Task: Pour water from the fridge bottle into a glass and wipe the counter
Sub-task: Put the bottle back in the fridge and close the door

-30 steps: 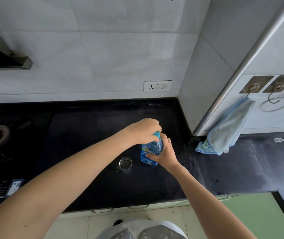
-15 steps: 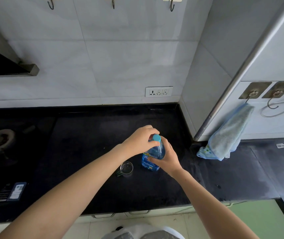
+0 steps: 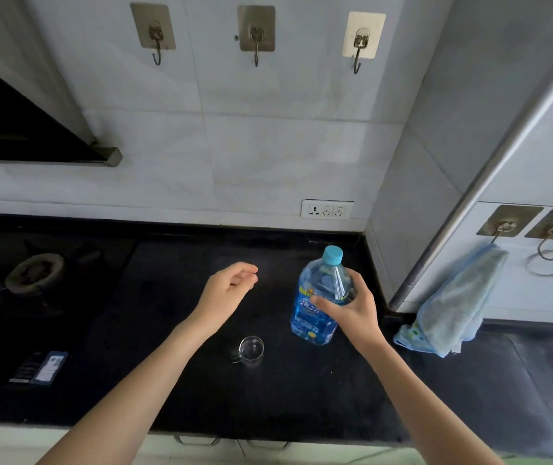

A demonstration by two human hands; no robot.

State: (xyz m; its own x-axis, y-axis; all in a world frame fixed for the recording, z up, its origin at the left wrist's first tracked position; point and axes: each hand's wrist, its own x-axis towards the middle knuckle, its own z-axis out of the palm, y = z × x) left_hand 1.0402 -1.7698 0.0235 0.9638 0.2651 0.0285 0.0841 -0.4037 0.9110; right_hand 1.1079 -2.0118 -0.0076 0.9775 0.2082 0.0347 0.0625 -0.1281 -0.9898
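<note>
A clear plastic water bottle (image 3: pixel 318 297) with a blue label and a light blue cap (image 3: pixel 332 255) stands on the black counter (image 3: pixel 168 380). My right hand (image 3: pixel 349 307) grips its body from the right. My left hand (image 3: pixel 228 290) hovers to the left of the bottle, clear of it, fingers loosely curled and holding nothing I can see. A small clear glass mug (image 3: pixel 251 349) stands on the counter in front of the bottle and below my left hand. A light blue cloth (image 3: pixel 452 307) hangs from a wall hook at the right.
A gas burner (image 3: pixel 33 273) sits at the far left of the counter, and a small dark packet (image 3: pixel 40 367) lies near the front left. A wall socket (image 3: pixel 327 209) is behind the bottle. A steel fridge handle (image 3: pixel 469 203) runs diagonally at the right. Several hooks are on the wall.
My left hand has come off the bottle cap and moved left, away from the bottle. The cap is still on the bottle. The camera has tilted up.
</note>
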